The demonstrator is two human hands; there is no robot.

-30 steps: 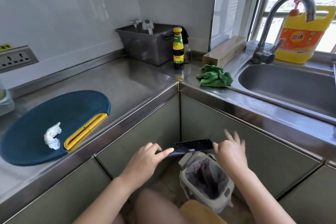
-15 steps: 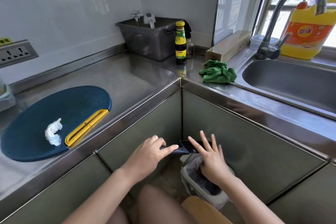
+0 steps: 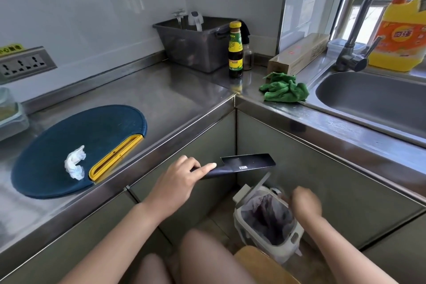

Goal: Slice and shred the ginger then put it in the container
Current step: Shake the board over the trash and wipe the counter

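My left hand [image 3: 178,178] grips the handle of a black cleaver [image 3: 247,163], index finger laid along the blade's back, holding it flat below the counter edge and above a small white bin [image 3: 267,221] lined with a dark bag. My right hand [image 3: 304,202] is blurred over the bin's right rim, fingers curled; whether it holds anything cannot be made out. A dark blue cutting board [image 3: 76,145] with a yellow handle slot lies on the steel counter, with a crumpled white tissue [image 3: 75,165] on it. No ginger is visible. A clear container [image 3: 10,110] shows partly at the far left.
A grey tub [image 3: 198,44], a sauce bottle [image 3: 235,49], a long cardboard box [image 3: 299,53] and a green cloth [image 3: 284,87] sit at the counter's corner. The sink [image 3: 373,101], tap [image 3: 355,53] and yellow detergent jug [image 3: 398,37] are at right. Wall sockets [image 3: 24,64] are at left.
My right hand left the cleaver blade and dropped down to the bin's right rim. The left hand kept the cleaver, whose blade now shows uncovered.
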